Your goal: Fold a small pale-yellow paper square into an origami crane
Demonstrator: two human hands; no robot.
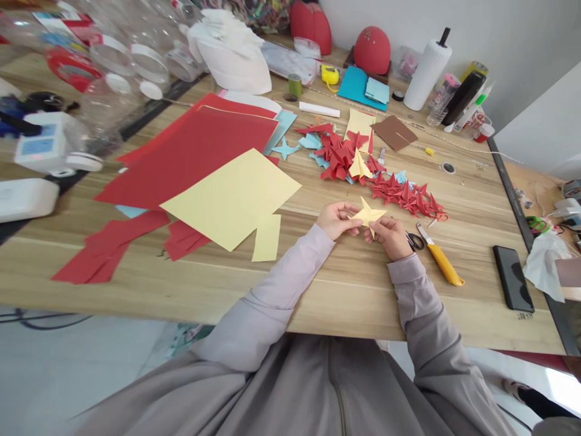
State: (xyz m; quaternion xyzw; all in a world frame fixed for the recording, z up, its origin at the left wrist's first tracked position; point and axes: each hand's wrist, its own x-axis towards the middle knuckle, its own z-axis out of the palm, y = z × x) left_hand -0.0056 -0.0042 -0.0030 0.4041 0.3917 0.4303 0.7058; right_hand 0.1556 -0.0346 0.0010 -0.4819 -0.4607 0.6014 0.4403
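1. Yellow paper, folded into a small pointed star shape, sits between the two hands, a little right of the middle of the frame and over the wooden table.
2. The folded piece lies with its long axis about left to right across the frame; one point goes up and right, another goes down between the fingers. Both hands are equally near, because both hold it.
3. The left hand pinches the left side of the piece; the fingers are curled and nearly closed on the paper.
4. The right hand grips the lower right part from below, also closed on the paper, with the thumb on top as far as I can see.
5. Just right of the right hand lie scissors and a yellow utility knife, both flat on the table and not touched.
6. Above the hands, a row and a heap of red folded shapes stretches toward the upper middle, with some light blue ones and one more yellow piece among them.
7. To the left lie a large yellow sheet over red sheets.
8. A black phone rests at the lower right of the table.
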